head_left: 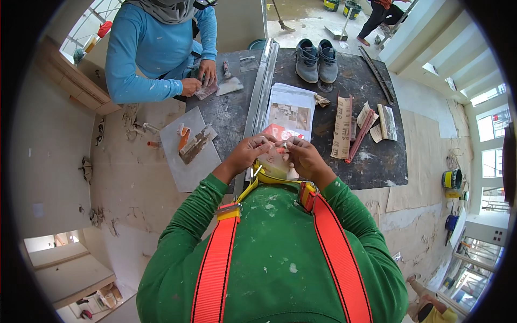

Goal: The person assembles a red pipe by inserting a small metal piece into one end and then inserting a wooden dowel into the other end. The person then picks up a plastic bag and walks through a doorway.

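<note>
My left hand (pixel 247 154) and my right hand (pixel 304 159) meet in front of my chest, over the near edge of the dark table. The fingertips of both are pinched together, almost touching. A small whitish bit shows at the right fingertips, too small to name. Below and between the hands lies a pale, see-through packet (pixel 276 168), partly hidden by them. Just beyond, a red-and-white printed sheet (pixel 277 133) overlaps white papers (pixel 295 97) with a picture on them.
A metal straightedge (pixel 260 91) runs along the dark table (pixel 366 172). Grey shoes (pixel 316 62), sandpaper (pixel 341 129) and a red-edged sanding block (pixel 363 134) lie right. Left are a grey board (pixel 183 161) and an orange-handled trowel (pixel 196 145). A blue-sleeved co-worker (pixel 156 48) works opposite.
</note>
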Demonstrator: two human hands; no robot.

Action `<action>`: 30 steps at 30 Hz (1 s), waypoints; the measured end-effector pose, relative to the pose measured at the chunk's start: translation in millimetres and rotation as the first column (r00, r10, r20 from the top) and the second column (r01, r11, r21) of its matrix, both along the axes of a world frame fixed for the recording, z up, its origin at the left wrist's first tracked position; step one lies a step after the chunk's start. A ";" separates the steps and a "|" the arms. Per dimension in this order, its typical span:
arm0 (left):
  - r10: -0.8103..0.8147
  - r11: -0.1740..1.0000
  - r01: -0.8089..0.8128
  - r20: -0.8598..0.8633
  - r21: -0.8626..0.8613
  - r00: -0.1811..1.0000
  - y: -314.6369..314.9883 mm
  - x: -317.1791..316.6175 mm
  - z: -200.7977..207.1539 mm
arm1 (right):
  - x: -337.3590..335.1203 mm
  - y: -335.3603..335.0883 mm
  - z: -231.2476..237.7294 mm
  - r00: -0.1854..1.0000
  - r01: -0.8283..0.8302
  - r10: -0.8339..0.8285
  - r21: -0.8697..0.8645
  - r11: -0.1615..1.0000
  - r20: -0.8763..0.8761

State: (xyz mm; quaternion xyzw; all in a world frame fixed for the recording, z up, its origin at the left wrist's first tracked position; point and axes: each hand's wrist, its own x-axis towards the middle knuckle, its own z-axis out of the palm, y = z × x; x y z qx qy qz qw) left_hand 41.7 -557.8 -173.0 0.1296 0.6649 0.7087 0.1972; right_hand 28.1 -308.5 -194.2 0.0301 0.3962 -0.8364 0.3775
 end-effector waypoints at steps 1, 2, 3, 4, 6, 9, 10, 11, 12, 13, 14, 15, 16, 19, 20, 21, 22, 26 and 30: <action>-0.022 1.000 0.022 0.032 0.008 0.999 0.1 1.0 3.4 | 1.5 1.5 -5.6 1.000 0.000 0.000 -0.028 1.000 0.002; -0.045 0.999 0.044 0.062 0.015 0.997 -1.2 1.5 6.8 | 1.9 3.0 -6.6 1.000 0.000 0.000 -0.057 0.998 0.001; -0.069 0.997 0.067 0.093 0.024 0.993 -2.8 2.0 9.0 | 2.3 4.9 -7.3 1.000 0.002 -0.002 -0.086 0.996 0.001; -0.073 0.997 0.069 0.101 0.042 0.992 -5.0 3.3 9.2 | 3.8 5.0 -8.2 1.000 0.012 -0.012 -0.076 0.997 0.004; -0.091 0.994 0.082 0.130 0.078 0.987 -12.7 6.8 2.4 | 12.9 -0.9 5.5 0.999 0.045 -0.044 -0.059 0.997 0.023; -0.214 0.974 0.219 0.084 -0.064 0.973 -22.1 3.0 -8.7 | 12.2 -5.6 22.2 0.960 -0.052 0.123 0.270 0.961 -0.252; -0.252 0.961 0.258 0.074 -0.097 0.965 -20.1 2.1 -7.6 | 11.6 -5.1 25.0 0.927 -0.054 0.182 0.366 0.929 -0.327; -0.278 0.929 0.282 0.049 -0.238 0.959 -18.7 -2.8 -8.4 | 10.3 -5.7 27.5 0.870 -0.099 0.335 0.536 0.838 -0.363; -0.331 0.884 0.310 -0.001 -0.349 0.944 -12.9 -6.9 4.0 | 9.7 -8.1 24.6 0.777 0.020 0.339 0.560 0.828 -0.530; -0.388 0.827 0.327 -0.042 -0.456 0.921 -7.5 -11.7 17.5 | 9.0 -11.7 20.1 0.652 0.142 0.347 0.558 0.818 -0.674; -0.443 0.764 0.328 -0.082 -0.555 0.893 -2.7 -15.0 25.3 | 8.1 -14.2 19.5 0.495 0.259 0.362 0.532 0.806 -0.790; -0.444 0.799 0.314 -0.150 -0.513 0.883 -1.5 -15.3 23.8 | 8.5 -14.0 27.2 0.519 0.231 0.427 0.603 0.764 -0.740; -0.468 0.778 0.338 -0.130 -0.530 0.874 -3.0 -15.3 22.1 | 10.9 -12.9 21.6 0.539 0.222 0.445 0.630 0.744 -0.715; -0.510 0.738 0.415 -0.036 -0.533 0.860 -10.6 -14.5 18.9 | 19.8 -8.2 0.4 0.592 0.210 0.450 0.667 0.715 -0.669; -0.488 0.756 0.428 0.010 -0.495 0.873 -13.8 -11.6 18.1 | 21.7 -6.2 -0.2 0.599 0.205 0.439 0.658 0.725 -0.670; -0.466 0.774 0.438 0.057 -0.457 0.883 -15.4 -8.5 16.9 | 22.1 -5.0 -0.5 0.605 0.198 0.429 0.649 0.735 -0.671; -0.392 0.858 0.397 0.082 -0.326 0.916 -14.4 -5.5 7.3 | 20.7 -4.6 -0.2 0.603 0.201 0.457 0.679 0.706 -0.654; -0.171 0.977 0.192 0.207 -0.087 0.963 -1.0 -4.9 0.5 | 13.3 -16.3 8.3 0.564 0.252 0.555 0.767 0.590 -0.612; 0.050 0.991 -0.040 0.071 -0.127 0.996 3.4 -1.5 -12.1 | 17.1 -21.5 18.7 0.542 0.285 0.524 0.730 0.621 -0.657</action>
